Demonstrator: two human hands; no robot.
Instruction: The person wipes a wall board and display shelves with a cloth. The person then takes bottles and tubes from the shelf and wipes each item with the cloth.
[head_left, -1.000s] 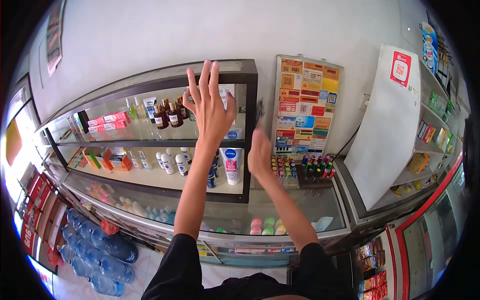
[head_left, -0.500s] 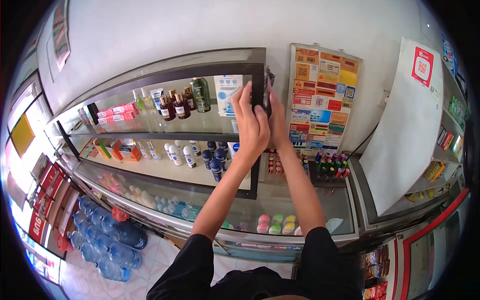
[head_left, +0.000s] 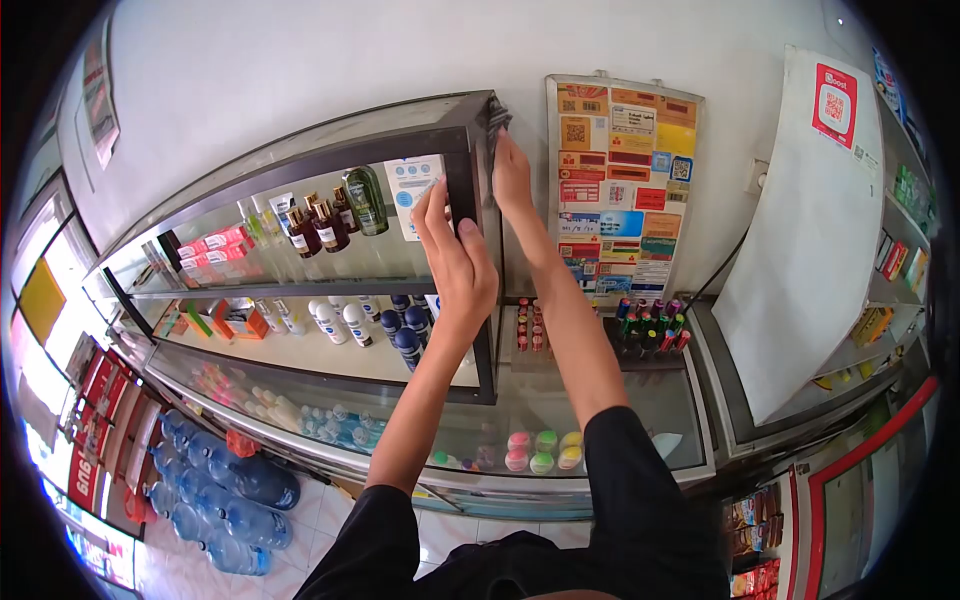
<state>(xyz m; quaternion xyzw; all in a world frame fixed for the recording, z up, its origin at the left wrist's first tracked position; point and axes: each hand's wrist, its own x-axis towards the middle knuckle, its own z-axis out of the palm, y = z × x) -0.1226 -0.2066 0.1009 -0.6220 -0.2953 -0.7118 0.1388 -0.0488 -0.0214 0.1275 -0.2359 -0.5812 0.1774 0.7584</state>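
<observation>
The glass display cabinet (head_left: 300,150) has a dark frame and stands on a glass counter. My left hand (head_left: 458,275) grips its right front post (head_left: 484,350), fingers on the inner side and thumb near the front face. Higher up, my right hand (head_left: 513,178) presses a dark cloth (head_left: 497,118) against the cabinet's right side near the top corner. Part of the cloth is hidden behind the fingers. Left of my left hand, a green bottle (head_left: 366,200) and a white-and-blue box (head_left: 412,190) stand on the upper shelf.
Brown bottles (head_left: 318,226) and roll-on deodorants (head_left: 356,325) fill the shelves. A board of QR cards (head_left: 625,180) leans on the wall at right. Several small bottles (head_left: 650,328) stand on the counter (head_left: 540,400). Blue water jugs (head_left: 230,500) are on the floor at left.
My right hand and the cloth have moved up the cabinet's side, away from my left hand. My left hand has shifted slightly down along the post. The view has turned a little right.
</observation>
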